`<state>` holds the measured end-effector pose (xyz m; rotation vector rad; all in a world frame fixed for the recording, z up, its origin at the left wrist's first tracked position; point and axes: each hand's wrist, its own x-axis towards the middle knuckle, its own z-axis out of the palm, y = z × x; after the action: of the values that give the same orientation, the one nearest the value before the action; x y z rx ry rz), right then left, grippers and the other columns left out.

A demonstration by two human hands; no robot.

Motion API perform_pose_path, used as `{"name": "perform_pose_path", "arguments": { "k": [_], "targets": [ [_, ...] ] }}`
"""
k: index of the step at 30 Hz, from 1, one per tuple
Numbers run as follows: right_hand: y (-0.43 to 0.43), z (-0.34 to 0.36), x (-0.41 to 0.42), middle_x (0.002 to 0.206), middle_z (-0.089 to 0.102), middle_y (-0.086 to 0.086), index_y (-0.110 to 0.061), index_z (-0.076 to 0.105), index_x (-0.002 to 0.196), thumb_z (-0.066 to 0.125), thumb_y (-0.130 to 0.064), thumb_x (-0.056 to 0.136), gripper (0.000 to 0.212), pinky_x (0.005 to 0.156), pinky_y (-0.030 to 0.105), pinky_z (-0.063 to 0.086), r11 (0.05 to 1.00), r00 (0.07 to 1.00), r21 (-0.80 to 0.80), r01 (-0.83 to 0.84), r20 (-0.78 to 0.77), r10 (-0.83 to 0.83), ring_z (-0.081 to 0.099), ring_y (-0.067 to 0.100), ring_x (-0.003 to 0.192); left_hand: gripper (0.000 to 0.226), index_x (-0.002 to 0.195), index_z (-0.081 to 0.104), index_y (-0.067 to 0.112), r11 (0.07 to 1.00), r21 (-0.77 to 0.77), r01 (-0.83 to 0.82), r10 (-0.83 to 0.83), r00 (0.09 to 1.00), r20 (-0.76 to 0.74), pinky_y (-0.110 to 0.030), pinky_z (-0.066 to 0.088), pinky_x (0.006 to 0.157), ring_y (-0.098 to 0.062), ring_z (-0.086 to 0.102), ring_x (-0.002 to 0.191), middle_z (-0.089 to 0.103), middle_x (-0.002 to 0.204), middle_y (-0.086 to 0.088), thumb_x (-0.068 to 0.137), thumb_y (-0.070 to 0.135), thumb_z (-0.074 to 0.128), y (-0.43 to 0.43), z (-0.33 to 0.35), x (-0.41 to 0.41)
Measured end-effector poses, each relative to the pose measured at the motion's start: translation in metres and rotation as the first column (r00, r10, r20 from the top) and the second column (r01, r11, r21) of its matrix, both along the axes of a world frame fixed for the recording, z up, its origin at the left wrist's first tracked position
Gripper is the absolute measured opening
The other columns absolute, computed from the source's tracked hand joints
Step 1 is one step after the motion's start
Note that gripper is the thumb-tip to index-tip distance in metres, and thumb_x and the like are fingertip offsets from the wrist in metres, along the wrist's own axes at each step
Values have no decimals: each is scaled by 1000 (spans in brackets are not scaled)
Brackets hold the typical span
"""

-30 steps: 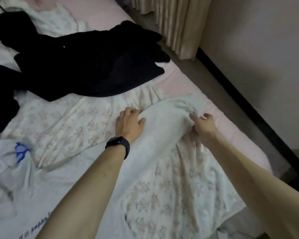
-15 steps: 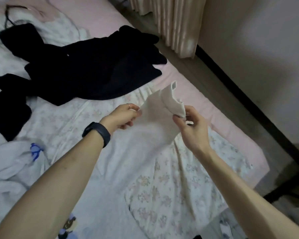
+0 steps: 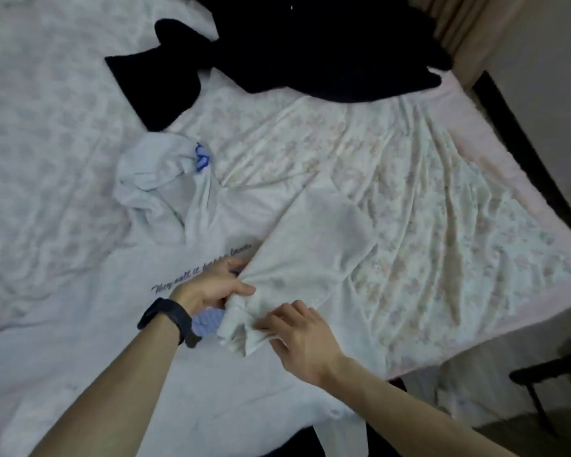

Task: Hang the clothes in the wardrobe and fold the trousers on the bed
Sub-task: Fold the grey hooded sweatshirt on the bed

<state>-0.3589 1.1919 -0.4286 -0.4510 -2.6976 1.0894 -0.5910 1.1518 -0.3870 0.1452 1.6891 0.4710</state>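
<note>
While left hand [image 3: 216, 286], black band [image 3: 167, 319] on its wrist, grips the bunched end of an off-white soft cloth garment [image 3: 314, 255], right hand [image 3: 302, 338] pinches the same end just beside it, fingertips blurred. Rest of garment lies flat, running up-right over a white T-shirt with script print [image 3: 112, 324] and the floral sheet [image 3: 426, 209] on the pink bed [image 3: 495, 133]. Black clothes [image 3: 310, 44] lie at the far edge.

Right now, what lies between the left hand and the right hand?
The bunched end of the white garment lies between them. The left hand grips it from one side and the right hand pinches its edge from the other. The head view shows this.
</note>
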Motion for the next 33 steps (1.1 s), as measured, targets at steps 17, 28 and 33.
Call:
{"name": "perform_pose_path", "arguments": {
  "k": [17, 28, 33],
  "targets": [
    [-130, -19, -14, 107, 69, 2, -17, 70, 114, 66, -25, 92, 24, 87, 37, 55, 856, 876, -342, 388, 426, -226, 68, 19, 95, 23, 111, 64, 20, 991, -56, 122, -132, 818, -561, -37, 51, 82, -30, 65, 103, 71, 109, -4, 90, 15, 67, -204, -60, 17],
    [23, -15, -29, 81, 73, 3, -11, 67, 102, 59, -52, 95, 43, 68, 34, 56, -97, 367, -556, 826, 660, -656, 69, 14, 66, 29, 108, 53, 23, 998, 48, 31, -5, 883, -470, -31, 51, 74, -15, 62, 87, 64, 97, 9, 84, 18, 69, -73, -53, -3],
    [79, -16, -41, 72, 69, 1, -9, 71, 100, 61, -50, 95, 43, 57, 26, 49, -425, 397, -577, 698, 805, -440, 63, 13, 54, 27, 108, 54, 20, 981, 191, 27, 67, 880, -470, -27, 42, 81, -14, 57, 88, 60, 96, 9, 92, 37, 68, 48, -50, -26]
  ]
}}
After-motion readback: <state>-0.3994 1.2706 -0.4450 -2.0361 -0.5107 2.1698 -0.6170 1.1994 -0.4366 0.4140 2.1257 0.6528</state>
